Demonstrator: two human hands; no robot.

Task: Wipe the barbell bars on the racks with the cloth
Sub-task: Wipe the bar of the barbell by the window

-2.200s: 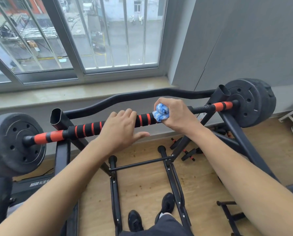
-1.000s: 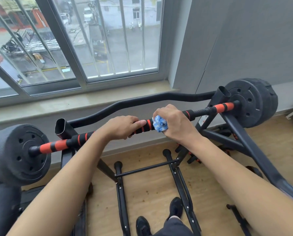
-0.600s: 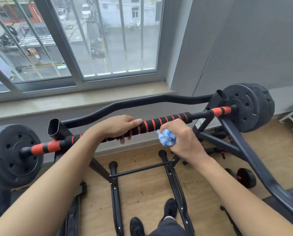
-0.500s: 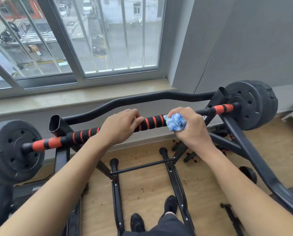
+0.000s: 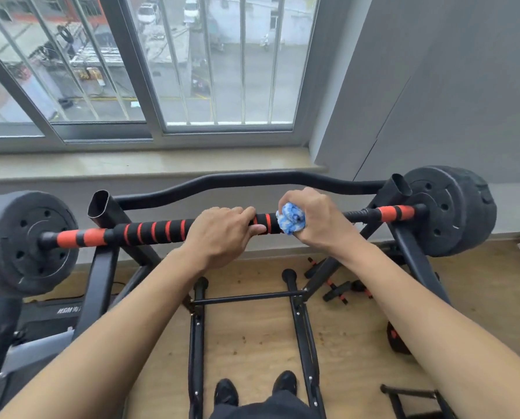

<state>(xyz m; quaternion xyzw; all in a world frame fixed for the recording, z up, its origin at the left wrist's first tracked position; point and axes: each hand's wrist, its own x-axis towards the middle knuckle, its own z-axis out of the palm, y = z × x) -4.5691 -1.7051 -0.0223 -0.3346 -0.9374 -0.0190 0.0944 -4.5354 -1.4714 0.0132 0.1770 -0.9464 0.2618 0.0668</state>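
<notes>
A view looking down from a person's head at a barbell bar (image 5: 150, 232) resting across a black rack (image 5: 101, 267) in front of a window. The bar runs from left to right, wrapped in black foam with orange stripes, and carries a black weight plate (image 5: 26, 243) at the left end and another weight plate (image 5: 452, 210) at the right end.

The left hand (image 5: 222, 234) grips the bar near its middle, fingers curled over the top and thumb along the near side, apparently steadying it. Just to its right, the right hand (image 5: 316, 219) holds a bunched blue and white cloth (image 5: 290, 221), fingers closed around it, and presses it against the bar. The two hands are close together but not touching.

Judging from this position, the wiping is under way on the middle of the bar. The pictures do not show which parts are already clean; no dirt or wet mark is visible either way. To the right of the cloth, the thin bare section and the orange sleeve (image 5: 393, 212) beside the plate seem likely to need passes, as may the long striped stretch to the left of the left hand.

A second, curved black bar (image 5: 252, 179) sits just beyond, on the far side of the rack, with no hand on it. Small dumbbells (image 5: 337, 293) lie on the wooden floor (image 5: 252, 334) below.
</notes>
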